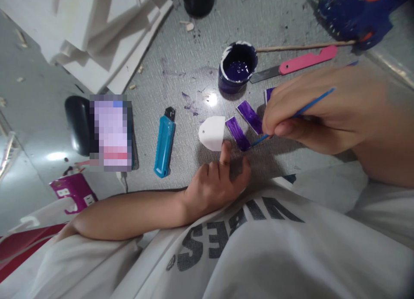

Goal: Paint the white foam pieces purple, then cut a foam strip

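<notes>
My right hand grips a thin blue paintbrush. Its tip reaches the lower edge of a purple-painted strip. A second purple strip lies beside my right fingers, and a third one is partly covered by that hand. My left hand rests on the table, index finger stretched to the edge of a white rounded piece with a small hole; its thumb stands apart and the other fingers are bent. Above them stands a small pot of dark purple paint.
Nearby lie a blue utility knife, a pink-handled blade and a wooden stick. A blue glue gun is at upper right. White foam sheets, a blurred-out phone and a purple power strip occupy the left.
</notes>
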A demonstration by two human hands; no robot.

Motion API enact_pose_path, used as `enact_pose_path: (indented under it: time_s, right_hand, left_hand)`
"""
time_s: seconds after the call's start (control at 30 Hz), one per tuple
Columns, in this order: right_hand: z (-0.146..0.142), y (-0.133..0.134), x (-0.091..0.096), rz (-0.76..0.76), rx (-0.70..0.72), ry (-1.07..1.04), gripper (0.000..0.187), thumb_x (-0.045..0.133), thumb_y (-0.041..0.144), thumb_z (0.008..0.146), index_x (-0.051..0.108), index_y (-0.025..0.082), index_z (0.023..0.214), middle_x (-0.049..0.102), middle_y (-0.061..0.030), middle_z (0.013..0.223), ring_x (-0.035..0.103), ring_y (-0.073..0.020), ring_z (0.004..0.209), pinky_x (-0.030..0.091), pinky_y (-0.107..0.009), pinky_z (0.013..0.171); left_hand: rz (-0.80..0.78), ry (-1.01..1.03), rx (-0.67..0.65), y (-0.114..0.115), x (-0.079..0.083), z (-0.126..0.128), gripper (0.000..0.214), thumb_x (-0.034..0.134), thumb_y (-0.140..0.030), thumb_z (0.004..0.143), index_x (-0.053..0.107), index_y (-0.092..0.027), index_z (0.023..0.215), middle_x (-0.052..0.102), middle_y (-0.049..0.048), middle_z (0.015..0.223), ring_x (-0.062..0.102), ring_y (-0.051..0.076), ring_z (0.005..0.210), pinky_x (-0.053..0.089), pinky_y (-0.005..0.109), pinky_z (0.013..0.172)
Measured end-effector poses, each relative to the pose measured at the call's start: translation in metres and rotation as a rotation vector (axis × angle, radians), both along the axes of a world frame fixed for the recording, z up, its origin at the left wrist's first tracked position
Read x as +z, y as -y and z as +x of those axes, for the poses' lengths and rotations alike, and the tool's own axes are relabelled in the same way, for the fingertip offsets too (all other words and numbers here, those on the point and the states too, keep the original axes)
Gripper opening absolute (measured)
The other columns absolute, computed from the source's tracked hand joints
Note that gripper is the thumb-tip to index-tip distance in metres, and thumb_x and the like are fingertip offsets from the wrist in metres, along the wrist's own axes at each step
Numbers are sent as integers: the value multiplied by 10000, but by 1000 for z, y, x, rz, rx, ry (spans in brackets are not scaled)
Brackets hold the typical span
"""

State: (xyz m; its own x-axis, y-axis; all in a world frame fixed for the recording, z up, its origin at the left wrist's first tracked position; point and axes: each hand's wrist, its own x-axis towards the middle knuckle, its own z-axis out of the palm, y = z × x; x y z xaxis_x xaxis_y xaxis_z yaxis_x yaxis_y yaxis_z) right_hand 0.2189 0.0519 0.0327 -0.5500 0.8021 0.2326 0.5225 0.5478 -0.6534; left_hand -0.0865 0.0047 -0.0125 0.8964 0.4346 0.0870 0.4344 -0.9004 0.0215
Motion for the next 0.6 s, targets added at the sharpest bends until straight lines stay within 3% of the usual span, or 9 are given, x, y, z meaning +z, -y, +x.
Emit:
enact_pose_path:
  time_s: [0.17, 0.4, 0.6]
  right_hand:
    - [-2, 1, 4, -33, -18, -35, 413, 403, 515, 1247, 639, 260, 1023, 675, 58, 847, 646, -70, 764, 491, -289, 708]
    - [-11, 4, 11, -37, -256, 109, 694, 277, 750, 1203, 715, 268, 963, 743, 69, 843, 716, -70, 757, 567, -305, 750]
    - [-9, 2, 10, -37, -257, 213, 760, 193, 776, 1189, 765, 304, 1022, 777, 43, 902, 714, -100, 786, 560, -342, 775]
  left_hand:
    - [-25, -15, -4, 0, 0, 0, 491, 672, -234, 1087, 638, -294, 1573, 779, 251, 1525, 642, 141, 613, 480, 295, 546]
    - [-124, -39, -6, 0, 0, -3, 534, 682, -260, 1101, 641, -301, 1632, 692, 252, 1638, 673, 156, 660, 523, 320, 590]
    - [24, 26, -46, -2, 1, -3, 548, 709, -368, 1115, 645, -213, 1637, 752, 319, 1525, 647, 160, 641, 489, 306, 558]
